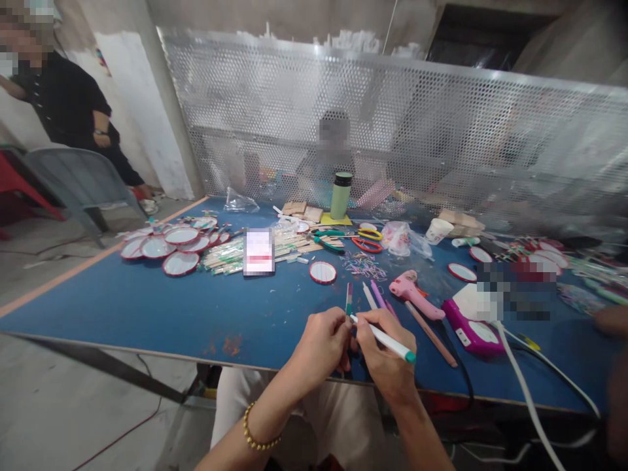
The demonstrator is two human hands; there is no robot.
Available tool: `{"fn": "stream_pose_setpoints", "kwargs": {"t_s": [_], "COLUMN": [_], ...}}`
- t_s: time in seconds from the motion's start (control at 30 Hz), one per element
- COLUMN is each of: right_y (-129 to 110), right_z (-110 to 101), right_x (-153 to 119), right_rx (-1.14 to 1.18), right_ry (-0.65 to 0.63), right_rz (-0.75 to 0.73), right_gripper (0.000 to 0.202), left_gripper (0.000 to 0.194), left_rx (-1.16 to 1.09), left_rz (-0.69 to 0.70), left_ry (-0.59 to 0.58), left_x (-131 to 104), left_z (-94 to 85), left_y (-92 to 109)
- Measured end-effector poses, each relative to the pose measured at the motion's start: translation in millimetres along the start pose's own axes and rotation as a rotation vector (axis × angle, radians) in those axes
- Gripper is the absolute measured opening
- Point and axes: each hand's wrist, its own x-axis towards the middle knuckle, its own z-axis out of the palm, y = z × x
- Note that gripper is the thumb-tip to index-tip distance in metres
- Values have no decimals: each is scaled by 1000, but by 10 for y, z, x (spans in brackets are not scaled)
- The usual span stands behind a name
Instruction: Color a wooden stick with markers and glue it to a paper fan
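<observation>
Over the front edge of the table, my left hand [318, 343] pinches a narrow flat stick [348, 299], coloured pinkish at its upper end and green lower down. My right hand [392, 369] is closed around a white marker [391, 341] with a green end, held like a pen. The marker's tip meets or nearly meets the green part of the stick; the exact contact is too small to tell. Just beyond my hands lie a white pen [369, 296], a purple pen [377, 294] and a pink glue gun [417, 294]. A red-rimmed white disc [322, 272] lies farther up.
Red-rimmed discs [180, 263] are heaped at the left beside wrapped sticks [226, 258] and a phone [259, 252]. Pliers [330, 241] and a green bottle [340, 196] stand farther back. A purple power strip [473, 333] with cables sits right. A person [73, 98] stands left.
</observation>
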Motion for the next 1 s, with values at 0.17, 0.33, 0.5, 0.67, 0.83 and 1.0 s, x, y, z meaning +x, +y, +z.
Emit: {"fn": "stream_pose_setpoints", "kwargs": {"t_s": [0.17,0.33,0.5,0.67,0.83,1.0], "right_y": [-13,-10,18,10,-9,-4], "right_z": [-6,0,3,-8,-21,-15], "right_x": [7,11,-5,-4,3,7], "right_rx": [-23,-4,8,4,-15,-8], "right_ry": [30,25,-7,5,19,11], "right_rz": [12,-8,9,16,24,9], "right_gripper": [20,19,18,18,19,19], "left_gripper": [30,29,28,29,30,31], "left_rx": [-3,-6,11,-3,-18,-18], "left_rz": [8,-2,6,7,8,7], "left_ry": [-7,-5,1,-5,-10,-15], "left_x": [-12,6,20,11,14,12], "left_z": [-6,-2,-4,-10,-5,-3], "left_y": [11,-16,-33,-30,-23,-34]}}
